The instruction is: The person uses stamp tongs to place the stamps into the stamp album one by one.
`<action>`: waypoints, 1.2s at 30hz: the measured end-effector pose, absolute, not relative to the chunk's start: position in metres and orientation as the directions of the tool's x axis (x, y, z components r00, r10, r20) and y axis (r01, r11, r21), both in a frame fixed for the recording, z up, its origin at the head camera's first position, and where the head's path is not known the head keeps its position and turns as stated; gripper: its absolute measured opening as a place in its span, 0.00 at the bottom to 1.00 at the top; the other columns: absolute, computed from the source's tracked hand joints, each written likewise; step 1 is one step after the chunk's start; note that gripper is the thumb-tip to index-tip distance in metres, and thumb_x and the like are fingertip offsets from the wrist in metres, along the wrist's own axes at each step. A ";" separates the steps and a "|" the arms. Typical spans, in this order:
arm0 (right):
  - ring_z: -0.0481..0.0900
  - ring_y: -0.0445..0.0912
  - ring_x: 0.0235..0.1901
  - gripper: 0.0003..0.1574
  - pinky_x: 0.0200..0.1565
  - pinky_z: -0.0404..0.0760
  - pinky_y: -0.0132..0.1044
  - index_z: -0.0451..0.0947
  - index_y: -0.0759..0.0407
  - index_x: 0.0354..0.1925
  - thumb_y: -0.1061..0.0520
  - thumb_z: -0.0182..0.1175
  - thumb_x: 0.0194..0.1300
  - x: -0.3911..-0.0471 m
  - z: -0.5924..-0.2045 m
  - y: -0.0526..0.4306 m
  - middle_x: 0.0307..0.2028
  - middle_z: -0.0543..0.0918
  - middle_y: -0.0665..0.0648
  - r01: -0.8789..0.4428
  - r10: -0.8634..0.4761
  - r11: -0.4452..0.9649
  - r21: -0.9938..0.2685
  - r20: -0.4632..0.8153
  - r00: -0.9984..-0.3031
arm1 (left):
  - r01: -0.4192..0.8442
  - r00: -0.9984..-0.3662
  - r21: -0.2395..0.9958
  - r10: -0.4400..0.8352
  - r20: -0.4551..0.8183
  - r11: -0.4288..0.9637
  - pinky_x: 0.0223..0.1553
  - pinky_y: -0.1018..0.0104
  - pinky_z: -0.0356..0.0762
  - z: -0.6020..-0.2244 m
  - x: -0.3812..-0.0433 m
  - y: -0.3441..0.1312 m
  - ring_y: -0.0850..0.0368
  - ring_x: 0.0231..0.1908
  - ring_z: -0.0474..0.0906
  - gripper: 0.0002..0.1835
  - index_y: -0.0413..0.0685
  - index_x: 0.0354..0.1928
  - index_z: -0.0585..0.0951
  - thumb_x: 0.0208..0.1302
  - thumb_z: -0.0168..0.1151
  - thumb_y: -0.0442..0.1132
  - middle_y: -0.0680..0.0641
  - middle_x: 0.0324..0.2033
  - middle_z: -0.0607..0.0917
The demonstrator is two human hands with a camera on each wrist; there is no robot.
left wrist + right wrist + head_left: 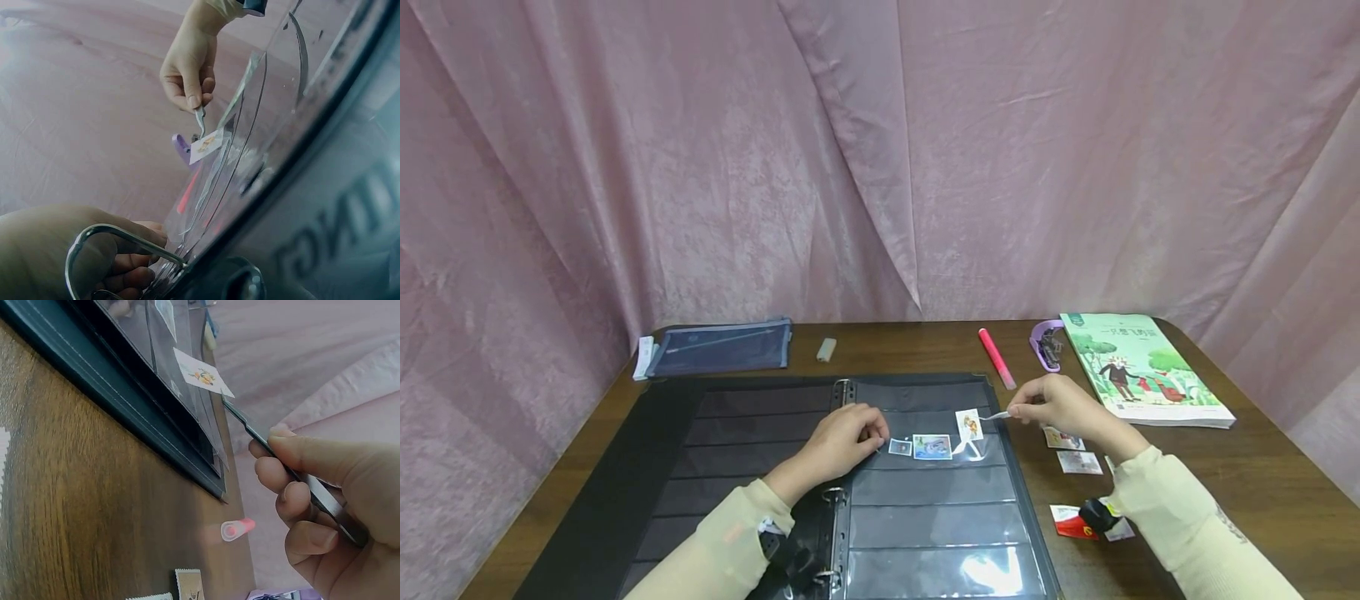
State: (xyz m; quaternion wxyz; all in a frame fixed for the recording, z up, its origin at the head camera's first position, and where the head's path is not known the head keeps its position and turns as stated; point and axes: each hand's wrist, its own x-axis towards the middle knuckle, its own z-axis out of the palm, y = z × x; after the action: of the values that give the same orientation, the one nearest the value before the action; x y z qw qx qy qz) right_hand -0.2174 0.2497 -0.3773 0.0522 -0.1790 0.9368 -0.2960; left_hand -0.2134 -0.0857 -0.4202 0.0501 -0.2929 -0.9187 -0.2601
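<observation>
My right hand (1051,400) grips metal tweezers (259,439) between thumb and fingers. Their tips hold a corner of a white stamp (201,375) with an orange and yellow picture, raised over the album page's right side. The curled fingers of my left hand (850,437) pinch the clear film of the page (178,228) beside the binder rings. In the head view, a small pale stamp (900,447) and a blue landscape stamp (932,447) lie in a row in one pocket strip. The black ring album (617,475) is spread wide on the table.
Right of the album lie several stamps (1079,462), plus a red one (1073,522) near the right sleeve. Along the back are a mesh pouch (718,346), an eraser (826,350), a pink marker (997,358), a purple object (1045,343) and a green-covered book (1142,367).
</observation>
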 end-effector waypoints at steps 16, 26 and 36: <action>0.68 0.37 0.16 0.06 0.19 0.69 0.30 0.81 0.57 0.26 0.58 0.60 0.56 -0.219 -0.375 0.245 0.18 0.77 0.52 -0.331 -0.440 0.754 -0.567 -0.063 -0.896 | 0.561 -0.826 0.448 0.508 0.244 0.696 0.29 0.76 0.64 -0.420 -0.213 -0.085 0.69 0.27 0.66 0.05 0.60 0.27 0.77 0.54 0.62 0.40 0.62 0.23 0.73; 0.67 0.34 0.15 0.07 0.18 0.68 0.28 0.81 0.58 0.26 0.57 0.60 0.57 -0.221 -0.372 0.247 0.17 0.78 0.51 -0.390 -0.504 0.732 -0.559 -0.058 -0.862 | 0.563 -0.824 0.446 0.510 0.245 0.695 0.29 0.76 0.64 -0.420 -0.213 -0.085 0.69 0.27 0.66 0.05 0.61 0.27 0.77 0.55 0.62 0.40 0.63 0.24 0.73; 0.63 0.33 0.13 0.09 0.16 0.64 0.27 0.80 0.62 0.25 0.56 0.60 0.56 -0.221 -0.364 0.247 0.17 0.77 0.55 -0.360 -0.475 0.721 -0.592 -0.045 -0.879 | 0.568 -0.821 0.445 0.513 0.249 0.693 0.29 0.76 0.64 -0.420 -0.213 -0.085 0.68 0.27 0.67 0.05 0.60 0.27 0.77 0.54 0.63 0.40 0.62 0.24 0.73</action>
State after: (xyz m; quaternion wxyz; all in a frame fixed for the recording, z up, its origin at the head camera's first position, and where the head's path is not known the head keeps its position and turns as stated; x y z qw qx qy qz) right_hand -0.2209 0.2470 -0.3642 0.0972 -0.2263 0.9226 -0.2967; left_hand -0.2130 -0.0852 -0.4196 0.0524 -0.2942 -0.9185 -0.2589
